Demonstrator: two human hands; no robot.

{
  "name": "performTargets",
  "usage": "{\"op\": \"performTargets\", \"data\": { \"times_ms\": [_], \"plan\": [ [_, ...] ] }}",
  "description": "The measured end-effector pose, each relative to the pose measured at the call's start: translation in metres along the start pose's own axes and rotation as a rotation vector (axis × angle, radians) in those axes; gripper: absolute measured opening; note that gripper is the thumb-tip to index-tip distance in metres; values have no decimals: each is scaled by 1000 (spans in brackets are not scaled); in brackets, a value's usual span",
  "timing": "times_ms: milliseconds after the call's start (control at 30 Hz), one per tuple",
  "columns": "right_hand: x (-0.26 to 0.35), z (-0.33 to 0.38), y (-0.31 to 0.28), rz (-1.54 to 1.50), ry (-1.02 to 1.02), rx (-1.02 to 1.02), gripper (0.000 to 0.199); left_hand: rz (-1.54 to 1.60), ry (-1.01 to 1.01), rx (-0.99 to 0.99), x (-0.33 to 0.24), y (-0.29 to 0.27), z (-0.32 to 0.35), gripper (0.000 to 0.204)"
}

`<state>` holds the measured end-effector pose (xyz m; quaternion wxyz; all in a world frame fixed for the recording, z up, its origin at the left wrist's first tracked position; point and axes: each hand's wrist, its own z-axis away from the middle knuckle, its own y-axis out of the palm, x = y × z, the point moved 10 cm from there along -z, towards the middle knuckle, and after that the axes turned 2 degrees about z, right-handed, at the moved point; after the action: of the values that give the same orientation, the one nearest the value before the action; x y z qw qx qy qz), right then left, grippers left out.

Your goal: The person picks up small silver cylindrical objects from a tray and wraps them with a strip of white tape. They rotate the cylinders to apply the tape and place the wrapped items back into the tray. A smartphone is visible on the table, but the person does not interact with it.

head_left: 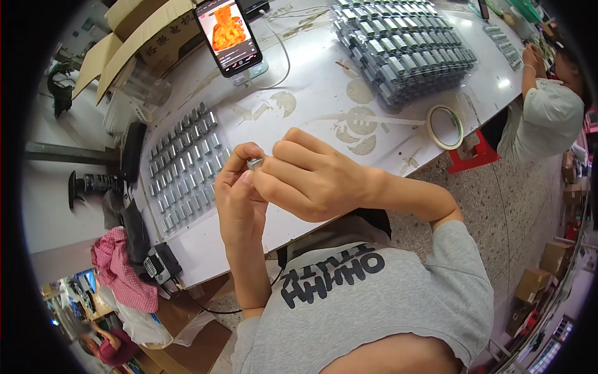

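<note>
My left hand [238, 187] pinches a small silver metal part [255, 163] between thumb and fingertips, above the near edge of the table. Curled against the other side of the part is my right hand [314, 177], its fingertips meeting those of the left and covering much of it. Just left of my hands lies a clear plastic tray [163, 232] with rows of silver cylindrical metal parts [190, 163] standing in it.
A tall stack of filled trays [405, 53] stands at the back right, with a tape roll [444, 127] before it. A propped phone [229, 37] with a cable stands at the back, beside an open cardboard box [159, 47]. Another person [548, 115] sits at far right.
</note>
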<state>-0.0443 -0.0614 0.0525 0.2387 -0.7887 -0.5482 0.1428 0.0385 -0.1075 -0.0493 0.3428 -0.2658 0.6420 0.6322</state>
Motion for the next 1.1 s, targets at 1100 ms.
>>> {"op": "performTargets", "data": {
  "times_ms": [1100],
  "plan": [
    [-14, 36, 67, -7, -233, 342, 24, 262, -436, -133, 77, -50, -17, 13]
  ]
}}
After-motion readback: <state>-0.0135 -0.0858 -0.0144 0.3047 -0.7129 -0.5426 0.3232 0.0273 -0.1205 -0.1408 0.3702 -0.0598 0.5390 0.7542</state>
